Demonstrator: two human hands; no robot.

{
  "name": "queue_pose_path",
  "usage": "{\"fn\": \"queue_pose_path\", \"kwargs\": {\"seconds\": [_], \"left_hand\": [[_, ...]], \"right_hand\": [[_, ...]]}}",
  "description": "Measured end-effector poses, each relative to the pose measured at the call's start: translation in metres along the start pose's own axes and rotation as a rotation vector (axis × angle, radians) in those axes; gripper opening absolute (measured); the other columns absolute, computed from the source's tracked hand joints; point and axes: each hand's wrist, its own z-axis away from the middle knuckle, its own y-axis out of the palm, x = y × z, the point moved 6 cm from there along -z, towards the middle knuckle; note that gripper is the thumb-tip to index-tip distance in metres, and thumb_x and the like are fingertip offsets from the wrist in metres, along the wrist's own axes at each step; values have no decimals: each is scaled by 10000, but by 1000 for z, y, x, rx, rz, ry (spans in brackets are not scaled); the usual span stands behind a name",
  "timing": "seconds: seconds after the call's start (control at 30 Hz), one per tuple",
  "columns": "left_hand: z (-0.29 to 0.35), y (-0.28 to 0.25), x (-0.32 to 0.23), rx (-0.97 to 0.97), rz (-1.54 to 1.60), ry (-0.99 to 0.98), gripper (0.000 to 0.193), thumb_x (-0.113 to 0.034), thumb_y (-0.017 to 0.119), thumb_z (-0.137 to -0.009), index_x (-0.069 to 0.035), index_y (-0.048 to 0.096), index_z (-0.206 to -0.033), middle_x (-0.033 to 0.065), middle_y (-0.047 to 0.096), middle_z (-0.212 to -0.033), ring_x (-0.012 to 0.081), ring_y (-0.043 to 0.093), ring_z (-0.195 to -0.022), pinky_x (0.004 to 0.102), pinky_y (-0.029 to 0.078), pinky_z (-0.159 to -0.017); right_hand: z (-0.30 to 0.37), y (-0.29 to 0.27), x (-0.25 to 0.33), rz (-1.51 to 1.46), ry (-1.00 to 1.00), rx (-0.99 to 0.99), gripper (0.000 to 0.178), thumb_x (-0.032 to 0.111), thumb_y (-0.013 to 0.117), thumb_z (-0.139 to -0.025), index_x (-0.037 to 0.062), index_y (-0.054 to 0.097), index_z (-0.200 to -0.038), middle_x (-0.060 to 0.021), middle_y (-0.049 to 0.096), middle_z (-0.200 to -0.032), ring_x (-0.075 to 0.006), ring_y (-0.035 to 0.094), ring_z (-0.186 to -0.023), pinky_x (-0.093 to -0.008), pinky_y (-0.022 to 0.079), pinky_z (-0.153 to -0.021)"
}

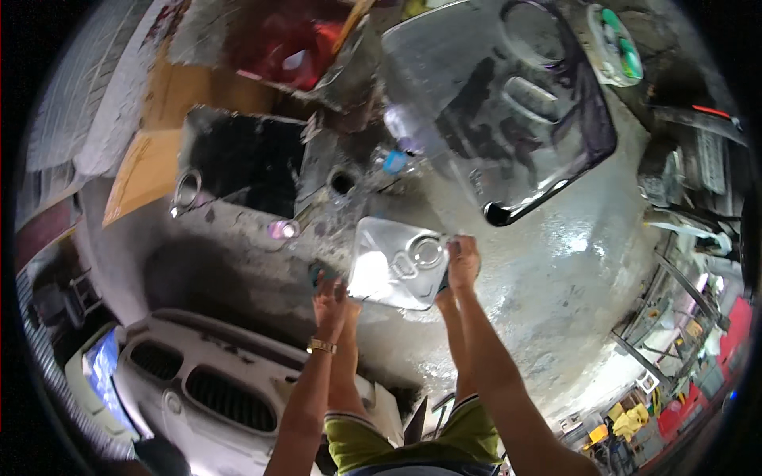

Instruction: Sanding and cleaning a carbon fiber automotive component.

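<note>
Fingers of the right hand [464,262] are closed on the right edge of the silver metal tin [370,274], near its far right corner. The left hand [329,305] is set at the near left corner; whether it is clenched there or only laid against the metal cannot be told. Between the two hands, the round cap [427,252] is turned upward; whether the tin's base is borne by the floor [540,246] cannot be made out. For a steady hold, the weight is probably best shared evenly across these opposite points and the tin kept level, as any contents might otherwise be made to slosh. Thin metal edges should be pressed with the finger pads, not dragged along the palm. Farther out, toward the floor's far edge, a larger tin [472,103] and a blue bottle cap [394,161] are best kept clear of. Footing should be minded where a sheen is shown toward the floor's right edge, and knocks against the car front [171,428], at its near left corner, should be avoided.
</note>
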Motion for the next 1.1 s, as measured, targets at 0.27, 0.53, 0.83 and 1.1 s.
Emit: {"fn": "queue_pose_path", "kwargs": {"seconds": [0.27, 0.53, 0.83, 1.1], "left_hand": [[-93, 43, -18, 353, -303, 177, 281, -290, 528, -960, -66, 624, -822, 148, 670, -802, 350, 636, -792, 490, 445, -742], [-89, 44, -43, 299, -318, 346, 259, -225, 550, -930, -51, 566, -738, 152, 608, -680, 370, 614, -693, 495, 444, -724], [-52, 50, -153, 326, -262, 568, 123, -114, 588, -876, -59, 533, -780, 119, 562, -720, 337, 575, -715, 479, 447, -679], [-16, 90, -211, 377, -163, 583, 76, -35, 578, -874, 13, 558, -928, 216, 508, -1160, 411, 566, -1009, 502, 493, -833]], "right_hand": [[-2, 13, -6, -100, 182, -14, 150, 62, 599, -871, 84, 523, -998, -165, 565, -938, -409, 564, -864, -488, 437, -732], [7, 18, -35, -130, 380, 4, 228, 142, 599, -896, 82, 543, -1109, -222, 674, -957, -438, 636, -884, -501, 475, -750], [0, -29, -111, -164, 549, 7, 153, 164, 631, -876, 39, 656, -960, -236, 658, -843, -418, 633, -801, -451, 488, -714], [-14, -50, -170, -205, 577, 50, 208, 150, 647, -861, 39, 672, -1034, -190, 700, -902, -343, 685, -862, -424, 506, -752]]}}
